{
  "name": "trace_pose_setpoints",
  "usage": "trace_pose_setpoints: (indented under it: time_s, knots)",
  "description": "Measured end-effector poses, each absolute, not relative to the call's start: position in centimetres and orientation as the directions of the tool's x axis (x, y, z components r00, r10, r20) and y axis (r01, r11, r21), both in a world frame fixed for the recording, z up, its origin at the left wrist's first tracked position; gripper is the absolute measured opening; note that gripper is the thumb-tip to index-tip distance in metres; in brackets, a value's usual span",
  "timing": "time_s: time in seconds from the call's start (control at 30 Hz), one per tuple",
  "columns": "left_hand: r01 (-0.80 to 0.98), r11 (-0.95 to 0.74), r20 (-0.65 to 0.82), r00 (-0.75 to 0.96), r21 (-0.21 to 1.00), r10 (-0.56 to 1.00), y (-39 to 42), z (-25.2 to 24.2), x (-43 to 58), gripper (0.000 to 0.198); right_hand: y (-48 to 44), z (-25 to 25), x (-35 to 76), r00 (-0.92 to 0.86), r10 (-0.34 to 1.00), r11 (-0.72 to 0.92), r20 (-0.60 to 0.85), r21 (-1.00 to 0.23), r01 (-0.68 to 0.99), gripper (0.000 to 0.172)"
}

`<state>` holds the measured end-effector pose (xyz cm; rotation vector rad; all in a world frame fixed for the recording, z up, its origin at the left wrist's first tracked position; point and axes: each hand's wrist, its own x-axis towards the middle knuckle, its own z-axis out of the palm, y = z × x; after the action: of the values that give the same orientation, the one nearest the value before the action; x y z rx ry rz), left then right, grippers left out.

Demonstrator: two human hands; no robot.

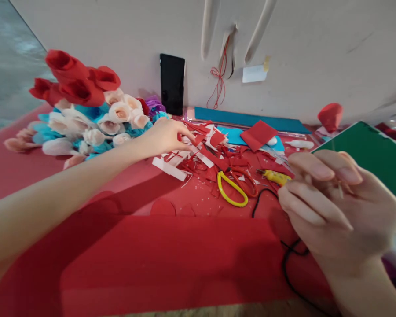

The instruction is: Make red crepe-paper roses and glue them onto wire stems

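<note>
My left hand reaches over the heap of red and white paper scraps, thumb and fingers apart. Its fingertips are at the scraps, and I see nothing held in them. Close to me on the right, my right hand is closed around a thin stem. Just above its fingers stands a red paper flower, which appears to be on that stem. Scissors with one yellow and one red handle lie between the hands, blades partly under paper. A yellow glue gun lies beside my right hand, partly covered by it.
Finished red, white and blue paper flowers are bunched at the left. A black phone leans against the pale wall. Red paper lies in front. A green board stands at right, and a black cord runs below my right hand.
</note>
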<state>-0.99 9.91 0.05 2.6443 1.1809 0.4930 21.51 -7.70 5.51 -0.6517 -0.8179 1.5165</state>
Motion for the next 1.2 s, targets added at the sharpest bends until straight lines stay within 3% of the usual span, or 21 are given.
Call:
trace_pose_setpoints:
  time_s: [0.17,0.23,0.3,0.37,0.47,0.57,0.63,0.8,0.93,1.1,1.2]
  knots:
    - [0.765,-0.565,0.306,0.482,0.309,0.821,9.7,1.2,-1.4,0.035,-7.4,5.2,21.2,-0.149,0.987,-0.045,0.053,-0.808,-0.587,0.037]
    - [0.755,-0.587,0.346,0.489,0.292,0.801,9.5,1.3,-1.4,0.059,-7.3,4.9,21.0,-0.146,0.989,-0.051,0.038,-0.829,-0.557,0.038]
    - [0.720,-0.622,0.362,0.515,0.308,0.777,9.3,1.2,-1.3,0.052,-7.2,4.6,20.8,-0.148,0.988,-0.041,0.036,-0.872,-0.487,0.037]
    - [0.685,-0.633,0.369,0.518,0.362,0.772,9.0,1.1,-1.2,0.025,-7.1,4.0,20.6,-0.145,0.988,0.006,0.060,-0.938,-0.347,0.035]
    - [0.640,-0.609,0.374,0.480,0.469,0.793,7.8,1.3,-0.5,0.027,-7.0,3.0,20.3,-0.116,0.988,0.097,0.102,-0.994,-0.046,0.029]
    - [0.534,-0.610,0.373,0.491,0.586,0.787,5.6,2.2,0.6,0.039,-7.0,2.0,19.9,-0.160,0.985,0.108,0.067,-0.959,0.263,0.030]
    - [0.302,-0.546,0.336,0.534,0.782,0.776,3.8,3.1,1.5,0.023,-7.1,1.7,19.4,-0.216,0.976,0.115,0.032,-0.916,0.385,0.032]
    - [0.148,-0.438,0.291,0.557,0.887,0.777,0.0,4.6,2.7,0.022,-7.5,1.5,18.4,-0.308,0.951,0.188,0.034,-0.854,0.485,0.029]
    - [0.027,-0.419,0.334,0.559,0.908,0.759,-1.1,4.6,2.9,0.006,-7.7,1.5,18.0,-0.349,0.935,0.248,0.059,-0.813,0.526,0.025]
    - [-0.038,-0.344,0.311,0.528,0.938,0.790,-1.4,4.0,2.8,0.007,-7.5,1.0,18.0,-0.303,0.939,0.306,0.163,-0.798,0.519,0.012]
    - [-0.071,-0.292,0.286,0.517,0.954,0.807,-1.5,3.5,2.8,0.012,-7.5,0.8,18.0,-0.265,0.938,0.332,0.222,-0.795,0.509,0.013]
